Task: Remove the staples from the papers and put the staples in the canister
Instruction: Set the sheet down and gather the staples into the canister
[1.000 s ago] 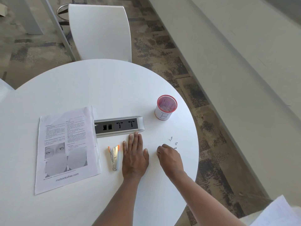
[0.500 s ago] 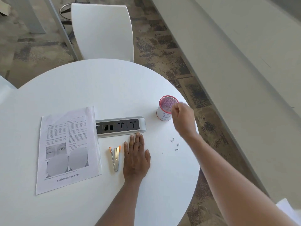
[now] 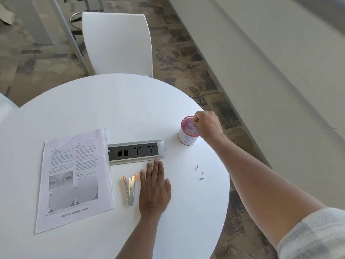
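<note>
A small white canister point(image 3: 186, 140) with a pink rim and a letter B stands at the table's right side. My right hand point(image 3: 207, 125) hovers over its opening, fingers curled and fingertips pinched together; a staple between them is too small to make out. Three loose staples point(image 3: 200, 172) lie on the table in front of the canister. My left hand point(image 3: 154, 187) rests flat on the table, fingers straight. Just left of it lies the metal staple remover point(image 3: 130, 189) with orange tips. The printed papers point(image 3: 74, 178) lie further left.
A grey power strip point(image 3: 137, 151) is set into the round white table point(image 3: 112, 109) between the papers and the canister. A white chair point(image 3: 119, 43) stands at the far side. The table's right edge runs close beside the canister and staples.
My right hand lifted from the loose staples near the front edge and moved up and away to the canister, ending over its opening. My left hand stayed flat.
</note>
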Available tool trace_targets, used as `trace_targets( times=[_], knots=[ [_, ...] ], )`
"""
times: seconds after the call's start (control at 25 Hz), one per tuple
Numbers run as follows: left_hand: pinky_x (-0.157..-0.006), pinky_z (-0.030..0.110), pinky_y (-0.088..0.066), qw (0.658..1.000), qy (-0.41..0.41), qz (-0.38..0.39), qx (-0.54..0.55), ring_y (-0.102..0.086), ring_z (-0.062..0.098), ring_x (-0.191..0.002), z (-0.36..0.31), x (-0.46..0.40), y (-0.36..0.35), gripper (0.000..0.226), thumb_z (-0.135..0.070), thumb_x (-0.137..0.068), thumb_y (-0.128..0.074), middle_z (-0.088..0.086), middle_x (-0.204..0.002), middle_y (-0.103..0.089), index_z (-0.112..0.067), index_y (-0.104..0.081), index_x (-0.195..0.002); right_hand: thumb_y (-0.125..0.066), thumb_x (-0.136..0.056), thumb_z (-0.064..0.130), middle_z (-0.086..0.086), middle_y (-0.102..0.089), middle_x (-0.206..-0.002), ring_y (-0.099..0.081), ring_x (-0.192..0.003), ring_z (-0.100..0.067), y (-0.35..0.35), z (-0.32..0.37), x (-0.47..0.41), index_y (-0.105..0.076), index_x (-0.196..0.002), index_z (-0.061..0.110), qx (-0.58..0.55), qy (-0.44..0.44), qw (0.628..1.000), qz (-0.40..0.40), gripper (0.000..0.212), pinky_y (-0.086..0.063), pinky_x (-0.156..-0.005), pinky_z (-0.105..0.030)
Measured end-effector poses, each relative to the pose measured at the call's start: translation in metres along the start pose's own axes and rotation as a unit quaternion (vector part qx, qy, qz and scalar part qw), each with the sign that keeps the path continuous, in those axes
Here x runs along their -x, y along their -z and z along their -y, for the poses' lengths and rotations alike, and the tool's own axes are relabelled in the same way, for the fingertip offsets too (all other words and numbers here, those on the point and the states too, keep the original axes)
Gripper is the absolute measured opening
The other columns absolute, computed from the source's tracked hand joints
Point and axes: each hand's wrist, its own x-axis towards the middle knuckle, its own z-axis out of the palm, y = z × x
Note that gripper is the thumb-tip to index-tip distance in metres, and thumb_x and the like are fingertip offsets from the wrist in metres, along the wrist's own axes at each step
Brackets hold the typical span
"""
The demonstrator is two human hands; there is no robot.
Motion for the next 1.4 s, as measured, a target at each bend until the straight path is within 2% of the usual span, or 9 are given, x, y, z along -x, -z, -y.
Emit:
trace_targets(
  times=[0.2,0.4,0.64,0.76,1.0,1.12,1.2,1.28,1.4],
  knots=[
    [-0.122,0.054,-0.018,1.000,0.000,0.003,0.002,-0.020,0.028,-0.153,-0.001,-0.001,0.000,0.065,-0.035,-0.096,-0.034,0.006,-0.165,-0.022,-0.009,-0.028,-0.155,-0.057,-0.077,-0.007,-0.012,-0.067,-0.089,-0.062,-0.082,-0.034,0.000,-0.004,0.002,-0.073,-0.092,0.010,-0.006,0.032,0.999,0.011,0.028,-0.053,-0.069,-0.036],
    [-0.122,0.054,-0.016,1.000,-0.001,0.009,0.001,-0.019,0.028,-0.153,-0.001,0.000,0.001,0.065,-0.035,-0.096,-0.034,0.006,-0.165,-0.023,-0.009,-0.028,-0.155,-0.057,-0.083,-0.004,-0.009,-0.066,-0.089,-0.060,-0.078,-0.026,-0.002,-0.019,0.059,-0.073,-0.097,0.008,-0.084,0.013,0.992,-0.093,0.025,-0.046,-0.066,-0.033],
    [-0.122,0.054,-0.017,1.000,0.001,0.002,0.018,-0.021,0.027,-0.152,-0.002,0.000,0.001,0.066,-0.036,-0.095,-0.032,0.006,-0.164,-0.024,-0.009,-0.029,-0.155,-0.072,-0.083,0.000,-0.010,-0.066,-0.110,-0.064,-0.082,-0.017,-0.053,-0.066,0.159,-0.065,-0.123,0.006,-0.062,-0.094,0.992,0.062,0.041,-0.047,-0.076,-0.027],
    [-0.122,0.054,-0.016,1.000,-0.001,0.002,0.016,-0.020,0.027,-0.153,0.000,0.000,0.000,0.066,-0.036,-0.095,-0.032,0.006,-0.165,-0.023,-0.009,-0.028,-0.155,-0.066,-0.087,-0.002,-0.006,-0.061,-0.114,-0.052,-0.063,0.004,-0.066,-0.066,0.167,-0.061,-0.128,0.007,-0.074,-0.117,0.987,0.085,0.042,-0.037,-0.060,-0.012],
    [-0.123,0.052,-0.013,1.000,-0.001,-0.003,0.011,-0.016,0.025,-0.153,0.000,0.000,0.000,0.066,-0.036,-0.095,-0.032,0.005,-0.166,-0.021,-0.010,-0.026,-0.156,-0.056,-0.089,-0.003,-0.005,-0.060,-0.106,-0.046,-0.062,0.009,-0.072,-0.055,0.169,-0.065,-0.109,0.008,-0.059,-0.104,0.990,0.070,0.025,-0.034,-0.057,-0.017],
    [-0.123,0.052,-0.013,1.000,0.000,-0.002,0.011,-0.017,0.025,-0.153,-0.001,0.000,0.000,0.066,-0.036,-0.095,-0.032,0.005,-0.165,-0.021,-0.010,-0.026,-0.156,-0.052,-0.081,-0.006,-0.005,-0.060,-0.089,-0.059,-0.066,-0.014,-0.076,-0.052,0.170,-0.064,-0.087,0.007,-0.024,-0.090,0.993,0.077,0.019,-0.043,-0.056,-0.027],
    [-0.123,0.052,-0.013,1.000,-0.001,-0.005,0.011,-0.018,0.026,-0.153,-0.001,0.000,0.001,0.066,-0.036,-0.095,-0.032,0.005,-0.165,-0.021,-0.010,-0.028,-0.155,-0.052,-0.075,-0.007,-0.005,-0.054,-0.078,-0.048,-0.060,-0.022,-0.078,-0.050,0.172,-0.056,-0.074,0.008,0.002,-0.079,0.994,0.078,0.016,-0.033,-0.051,-0.032],
    [-0.123,0.051,-0.014,1.000,-0.001,-0.005,0.010,-0.018,0.026,-0.153,-0.001,0.000,0.001,0.065,-0.036,-0.095,-0.032,0.005,-0.165,-0.021,-0.010,-0.028,-0.155,-0.051,-0.075,-0.006,-0.006,-0.049,-0.074,-0.037,-0.057,-0.023,-0.079,-0.049,0.171,-0.049,-0.070,0.008,0.014,-0.071,0.994,0.079,0.015,-0.024,-0.050,-0.033],
    [-0.122,0.052,-0.016,1.000,0.000,-0.001,0.008,-0.019,0.026,-0.153,-0.002,0.000,0.001,0.066,-0.036,-0.095,-0.033,0.005,-0.165,-0.021,-0.010,-0.028,-0.155,-0.050,-0.081,-0.003,-0.007,-0.052,-0.075,-0.048,-0.059,-0.029,-0.080,-0.051,0.166,-0.055,-0.073,0.007,0.027,-0.062,0.994,0.083,0.014,-0.034,-0.051,-0.036]
  ],
)
